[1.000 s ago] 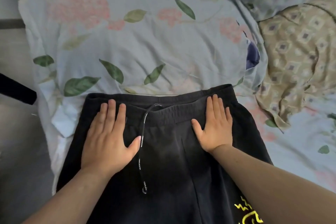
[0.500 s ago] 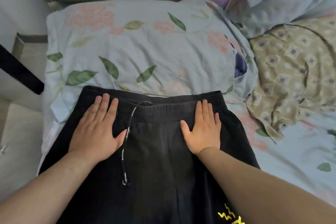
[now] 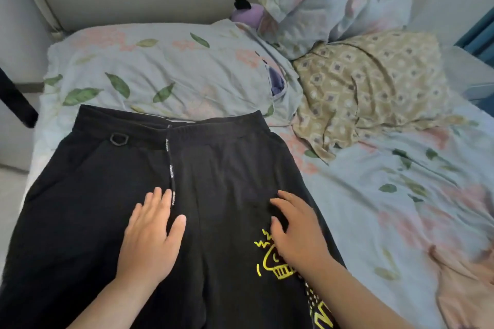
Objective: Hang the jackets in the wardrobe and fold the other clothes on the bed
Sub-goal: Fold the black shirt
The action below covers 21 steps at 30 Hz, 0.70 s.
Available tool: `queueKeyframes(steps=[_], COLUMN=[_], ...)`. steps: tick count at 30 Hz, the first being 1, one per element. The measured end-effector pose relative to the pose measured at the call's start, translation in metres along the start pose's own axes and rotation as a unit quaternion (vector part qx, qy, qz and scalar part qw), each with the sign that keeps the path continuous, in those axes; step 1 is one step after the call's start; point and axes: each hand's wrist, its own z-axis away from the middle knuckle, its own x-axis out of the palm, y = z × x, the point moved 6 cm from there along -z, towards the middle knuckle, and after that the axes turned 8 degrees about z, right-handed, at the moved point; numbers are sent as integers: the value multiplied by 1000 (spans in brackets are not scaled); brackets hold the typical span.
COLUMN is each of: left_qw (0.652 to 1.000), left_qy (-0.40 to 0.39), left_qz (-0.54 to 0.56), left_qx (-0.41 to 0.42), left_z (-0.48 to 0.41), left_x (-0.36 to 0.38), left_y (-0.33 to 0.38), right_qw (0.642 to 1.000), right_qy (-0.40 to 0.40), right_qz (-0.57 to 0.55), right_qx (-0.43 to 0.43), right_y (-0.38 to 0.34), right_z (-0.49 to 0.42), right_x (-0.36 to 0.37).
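With my left hand (image 3: 149,240) and right hand (image 3: 296,235) spread flat on the black drawstring trousers (image 3: 213,168), folding is not yet begun.

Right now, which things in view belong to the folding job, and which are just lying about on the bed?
Part of the job:
black pants, spread flat
left hand and right hand, both flat on them
peach garment, possibly next
beige patterned cloth, crumpled, possibly clothing

Lying about:
floral pillow
second pillow
purple plush toy
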Motion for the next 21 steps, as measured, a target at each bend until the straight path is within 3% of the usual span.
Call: queueKeyframes(steps=[3,8,12,17,21], left_qw=[998,969,973,969,970], left_qy=[-19,-116,-89,-81,-81], left_qz=[-38,-163,-195,-234,-227], left_qx=[39,144,91,30,-34], left_z=[42,104,116,129,119], left_x=[22,66,73,88,87], left_y=[30,71,75,72,82], right_qw=[995,997,998,989,988], right_qy=[17,23,17,26,16], right_qz=[-15,15,-3,-107,-101], right_qx=[94,75,67,102,118], right_y=[56,77,78,93,107], right_z=[49,85,82,72,41], right_x=[-14,-5,-1,-10,-25])
